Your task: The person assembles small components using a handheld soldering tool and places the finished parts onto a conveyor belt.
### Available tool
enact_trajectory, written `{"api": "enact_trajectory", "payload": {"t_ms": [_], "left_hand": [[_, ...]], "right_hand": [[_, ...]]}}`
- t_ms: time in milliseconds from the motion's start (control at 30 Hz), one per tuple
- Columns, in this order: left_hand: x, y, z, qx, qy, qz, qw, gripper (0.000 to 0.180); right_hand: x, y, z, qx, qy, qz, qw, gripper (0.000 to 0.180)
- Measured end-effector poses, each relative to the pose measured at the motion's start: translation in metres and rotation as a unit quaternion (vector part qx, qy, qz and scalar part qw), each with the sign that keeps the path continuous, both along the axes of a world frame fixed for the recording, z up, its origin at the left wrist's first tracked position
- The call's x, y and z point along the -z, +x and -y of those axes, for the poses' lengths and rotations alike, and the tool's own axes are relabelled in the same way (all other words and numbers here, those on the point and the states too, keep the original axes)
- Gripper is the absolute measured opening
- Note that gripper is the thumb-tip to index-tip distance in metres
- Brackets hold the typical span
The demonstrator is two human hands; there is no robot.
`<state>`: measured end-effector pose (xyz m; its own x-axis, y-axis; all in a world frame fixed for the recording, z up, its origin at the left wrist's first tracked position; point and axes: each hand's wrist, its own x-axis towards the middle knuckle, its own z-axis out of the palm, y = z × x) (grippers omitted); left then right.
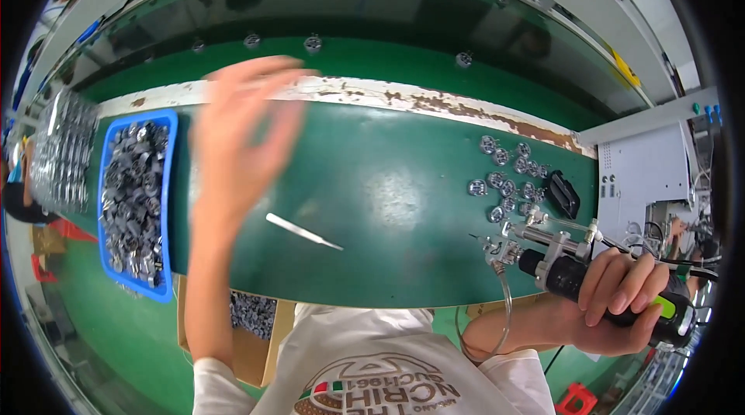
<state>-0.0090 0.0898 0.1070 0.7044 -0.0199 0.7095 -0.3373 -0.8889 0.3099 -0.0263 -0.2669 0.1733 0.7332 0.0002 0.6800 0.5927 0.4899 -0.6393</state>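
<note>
My left hand (237,131) is raised over the green work table (388,190), blurred, fingers spread, holding nothing; it hovers just right of the blue tray (172,182) of small metal parts. My right hand (621,291) grips a black electric screwdriver (574,271) with a green patch on its handle, tip pointing left, at the table's right front corner. A slim metal pair of tweezers (303,231) lies on the table between the hands. Several small round metal parts (504,182) lie in a cluster just beyond the screwdriver's tip.
A small black object (562,194) sits beside the cluster. A green conveyor belt (372,58) runs behind the table's worn white edge, carrying a few round parts (313,44). A rack of shiny parts (62,151) stands far left. A cardboard box (252,337) of parts sits below the table front.
</note>
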Motion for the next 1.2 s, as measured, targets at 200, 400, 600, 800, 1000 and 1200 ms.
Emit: {"api": "enact_trajectory", "payload": {"t_ms": [200,400,600,800,1000,1200], "left_hand": [[0.079,0.191,0.108,0.211,-0.026,-0.069,0.975,0.019],[0.112,0.249,0.143,0.211,-0.018,-0.155,0.965,0.019],[0.090,0.136,0.128,0.346,0.037,-0.129,0.928,0.010],[0.092,0.023,0.103,0.366,-0.047,-0.202,0.907,0.014],[0.103,0.017,0.102,0.357,-0.073,-0.173,0.915,0.012],[0.106,0.018,0.103,0.358,-0.076,-0.170,0.915,0.010]], "right_hand": [[-0.007,0.008,-0.015,0.068,0.010,-0.002,0.998,0.025],[-0.006,0.017,-0.022,0.106,-0.001,-0.007,0.994,0.025],[-0.004,0.026,-0.018,0.072,0.000,-0.020,0.997,0.023],[0.006,0.018,-0.039,0.120,-0.022,-0.044,0.992,0.026],[0.014,0.037,-0.045,0.018,-0.080,-0.043,0.996,0.027],[0.014,0.035,-0.063,0.053,-0.076,-0.061,0.994,0.026]]}}
